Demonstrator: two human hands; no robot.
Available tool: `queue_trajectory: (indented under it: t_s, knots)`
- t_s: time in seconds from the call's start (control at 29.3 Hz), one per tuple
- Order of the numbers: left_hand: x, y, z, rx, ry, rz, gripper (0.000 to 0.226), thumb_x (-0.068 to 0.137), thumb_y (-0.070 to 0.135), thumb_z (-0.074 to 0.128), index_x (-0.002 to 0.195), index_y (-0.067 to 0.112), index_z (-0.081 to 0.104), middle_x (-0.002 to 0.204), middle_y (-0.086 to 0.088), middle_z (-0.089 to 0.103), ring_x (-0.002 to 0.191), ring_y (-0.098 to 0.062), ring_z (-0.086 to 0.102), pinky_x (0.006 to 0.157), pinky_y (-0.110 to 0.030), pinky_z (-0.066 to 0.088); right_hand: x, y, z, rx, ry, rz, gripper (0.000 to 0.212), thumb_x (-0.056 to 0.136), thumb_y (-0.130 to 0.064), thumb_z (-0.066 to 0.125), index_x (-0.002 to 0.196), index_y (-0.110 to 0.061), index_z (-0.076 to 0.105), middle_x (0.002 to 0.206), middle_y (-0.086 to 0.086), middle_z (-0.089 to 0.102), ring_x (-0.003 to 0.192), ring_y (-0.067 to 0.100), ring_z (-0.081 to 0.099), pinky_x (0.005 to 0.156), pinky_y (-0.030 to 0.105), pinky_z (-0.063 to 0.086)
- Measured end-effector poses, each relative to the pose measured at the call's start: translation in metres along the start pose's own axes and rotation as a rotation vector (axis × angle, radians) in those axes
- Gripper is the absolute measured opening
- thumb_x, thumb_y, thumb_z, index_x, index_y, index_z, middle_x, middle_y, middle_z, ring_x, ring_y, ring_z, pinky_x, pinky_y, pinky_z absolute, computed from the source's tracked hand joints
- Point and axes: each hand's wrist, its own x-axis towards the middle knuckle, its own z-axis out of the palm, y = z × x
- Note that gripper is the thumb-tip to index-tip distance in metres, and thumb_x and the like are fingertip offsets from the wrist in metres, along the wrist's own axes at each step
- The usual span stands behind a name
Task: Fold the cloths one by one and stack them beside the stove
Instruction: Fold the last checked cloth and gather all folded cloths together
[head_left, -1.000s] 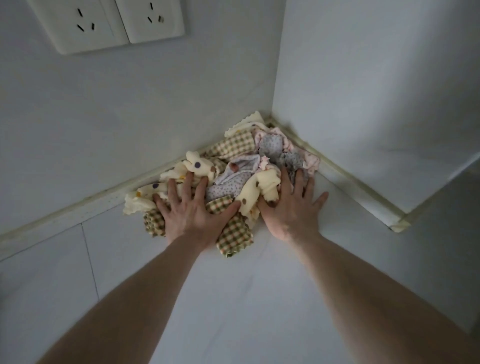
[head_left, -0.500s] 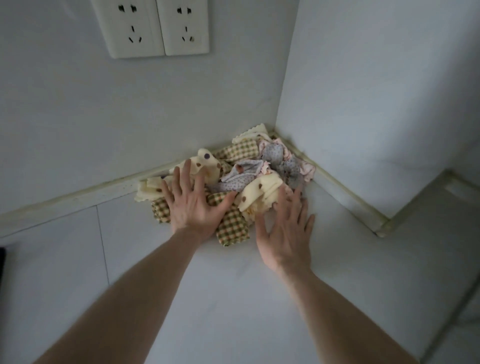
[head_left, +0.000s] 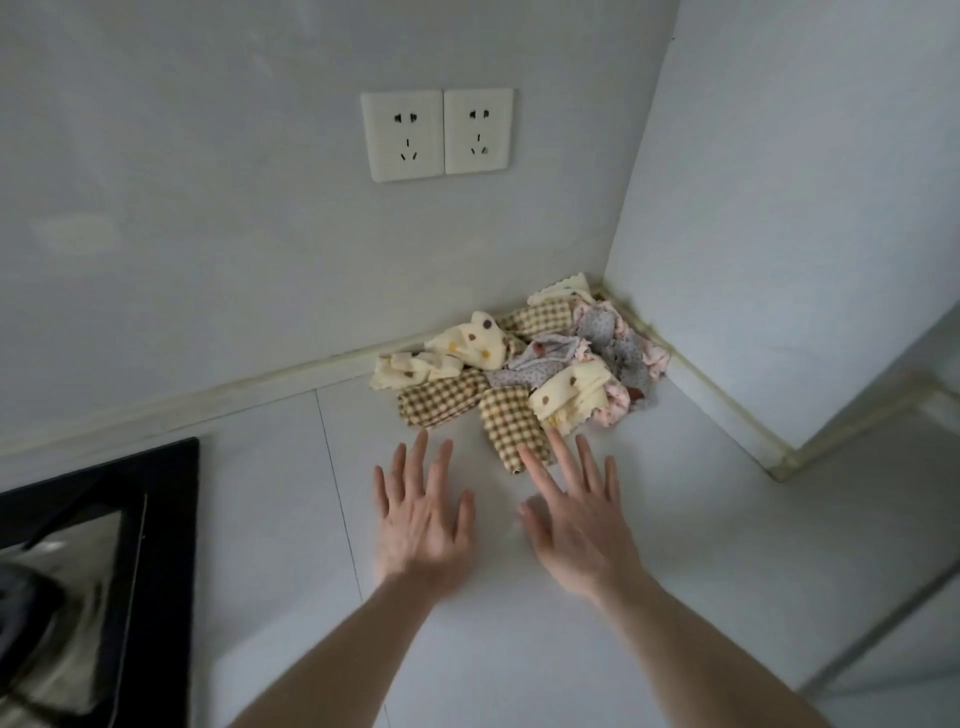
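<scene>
Beyond the fingertips of both hands: heap of crumpled cloths (head_left: 524, 374). Brown-and-cream checked cloth (head_left: 511, 423) nearest the right hand's fingertips. Pale yellow cloth with brown, purple and orange dots (head_left: 470, 345) farther off, above the left hand. Grey small-flowered cloth with pink edging (head_left: 610, 338) farthest right. Glossy black stove top (head_left: 161, 519) left of the left hand. White countertop (head_left: 675, 519); cream double wall socket (head_left: 437, 134).

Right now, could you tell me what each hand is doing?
Left hand: open, fingers spread, holding nothing.
Right hand: open, holding nothing, fingertips over the checked cloth.
</scene>
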Motion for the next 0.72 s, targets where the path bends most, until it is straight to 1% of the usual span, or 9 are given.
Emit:
queue_trajectory:
  t_s: [0.07, 0.1, 0.21, 0.27, 0.34, 0.48, 0.58, 0.65, 0.72]
  knots:
    - [0.0, 0.0, -0.001, -0.009, 0.005, -0.021, 0.077, 0.092, 0.06, 0.014, 0.164, 0.033, 0.005, 0.172, 0.003, -0.01, 0.158, -0.025, -0.012, 0.127, -0.05, -0.011, 0.021, 0.001, -0.001, -0.013, -0.011, 0.01, 0.077, 0.096, -0.071, 0.029, 0.162, -0.042, 0.001, 0.169, -0.004, -0.024, 0.157, 0.037, -0.012, 0.122, 0.068, 0.008]
    - [0.001, 0.0, -0.001, -0.01, 0.007, -0.026, 0.077, 0.092, 0.06, 0.014, 0.163, 0.034, 0.004, 0.172, 0.003, -0.011, 0.158, -0.025, -0.012, 0.127, -0.05, -0.011, 0.032, 0.001, 0.0, -0.003, 0.002, 0.048, 0.082, 0.094, -0.075, 0.031, 0.162, -0.042, -0.001, 0.169, -0.004, -0.025, 0.156, 0.039, -0.012, 0.122, 0.068, 0.004]
    - [0.002, -0.001, 0.0, 0.001, -0.003, -0.027, 0.073, 0.096, 0.057, 0.02, 0.162, 0.035, 0.0, 0.171, 0.004, -0.017, 0.157, -0.025, -0.016, 0.126, -0.05, -0.013, 0.06, -0.007, 0.008, -0.004, 0.041, 0.15, 0.095, 0.085, -0.085, 0.037, 0.162, -0.042, 0.001, 0.171, 0.003, -0.015, 0.154, 0.047, -0.003, 0.121, 0.07, 0.002]
    - [0.004, -0.001, 0.001, 0.001, -0.008, -0.024, 0.072, 0.098, 0.055, 0.026, 0.162, 0.036, 0.0, 0.17, 0.005, -0.018, 0.157, -0.025, -0.017, 0.126, -0.05, -0.013, 0.076, -0.008, 0.014, 0.014, 0.024, 0.208, 0.1, 0.081, -0.088, 0.039, 0.161, -0.043, -0.001, 0.17, 0.005, -0.017, 0.154, 0.047, -0.009, 0.12, 0.071, -0.002]
    - [0.006, -0.001, 0.003, 0.0, -0.016, -0.024, 0.073, 0.097, 0.056, 0.027, 0.162, 0.036, 0.0, 0.17, 0.005, -0.018, 0.157, -0.025, -0.016, 0.126, -0.05, -0.014, 0.09, -0.006, 0.017, 0.028, -0.006, 0.254, 0.1, 0.081, -0.089, 0.036, 0.16, -0.044, -0.005, 0.169, 0.003, -0.023, 0.154, 0.045, -0.015, 0.119, 0.072, -0.005]
    - [0.008, -0.001, 0.004, -0.001, -0.027, -0.033, 0.075, 0.097, 0.057, 0.028, 0.162, 0.035, 0.001, 0.171, 0.004, -0.016, 0.158, -0.025, -0.013, 0.126, -0.049, -0.013, 0.117, -0.001, 0.018, 0.051, -0.053, 0.311, 0.093, 0.084, -0.086, 0.031, 0.16, -0.045, -0.006, 0.167, 0.001, -0.03, 0.153, 0.044, -0.019, 0.117, 0.073, -0.008]
    - [0.008, 0.0, 0.003, -0.004, -0.017, -0.043, 0.075, 0.098, 0.053, 0.032, 0.163, 0.032, 0.001, 0.171, 0.002, -0.013, 0.158, -0.026, -0.009, 0.127, -0.049, -0.009, 0.135, 0.003, 0.017, 0.061, -0.096, 0.323, 0.094, 0.083, -0.088, 0.027, 0.16, -0.045, -0.007, 0.167, 0.002, -0.029, 0.153, 0.045, -0.018, 0.117, 0.074, -0.007]
    - [0.008, 0.002, 0.001, -0.019, -0.023, -0.047, 0.076, 0.098, 0.051, 0.033, 0.162, 0.031, -0.002, 0.171, 0.002, -0.013, 0.158, -0.025, -0.009, 0.127, -0.049, -0.009, 0.143, 0.009, 0.014, 0.068, -0.097, 0.323, 0.097, 0.08, -0.091, 0.025, 0.16, -0.044, -0.006, 0.168, 0.003, -0.026, 0.154, 0.045, -0.014, 0.117, 0.074, -0.003]
    - [0.008, 0.002, -0.001, -0.025, -0.039, -0.06, 0.077, 0.099, 0.05, 0.033, 0.162, 0.03, -0.005, 0.171, 0.002, -0.015, 0.158, -0.025, -0.012, 0.127, -0.048, -0.011, 0.139, 0.009, 0.015, 0.063, -0.074, 0.307, 0.101, 0.078, -0.093, 0.027, 0.16, -0.044, -0.005, 0.169, 0.005, -0.023, 0.155, 0.045, -0.01, 0.117, 0.074, -0.002]
